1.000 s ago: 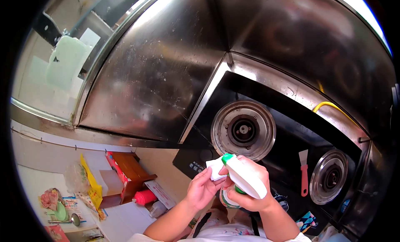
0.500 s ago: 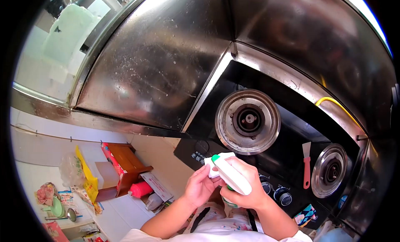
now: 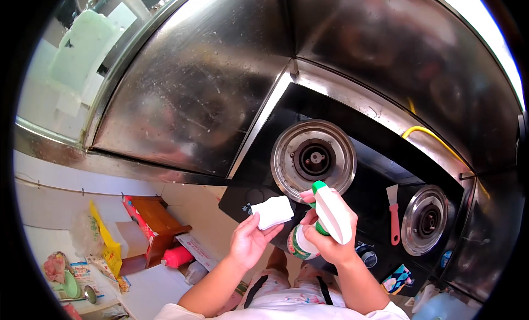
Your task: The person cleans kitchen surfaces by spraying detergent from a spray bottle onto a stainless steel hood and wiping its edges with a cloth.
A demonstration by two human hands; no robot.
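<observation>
My left hand (image 3: 249,240) pinches a folded white cloth (image 3: 273,211) between thumb and fingers, just in front of the stove's near-left corner. Wrapped round the neck of a spray bottle (image 3: 334,215) is my right hand (image 3: 336,245). The bottle has a white head with a green nozzle and trigger, and its labelled body shows below the hand. Its nozzle points away from me, toward the left burner (image 3: 314,159). Cloth and bottle are apart. Both are held above the front of the black gas stove (image 3: 374,171).
A scraper with a pink handle (image 3: 394,223) lies on the stove beside the right burner (image 3: 424,220). Stainless panels (image 3: 187,83) stand behind and left. A yellow hose (image 3: 427,130) runs along the back. A patterned cloth item (image 3: 398,280) sits at the front right. A wooden box (image 3: 165,223) is at left.
The spray bottle has moved away from the cloth to the right and turned more upright, nozzle forward. The cloth, beside the nozzle before, now shows fully in my left hand. The view has shifted slightly.
</observation>
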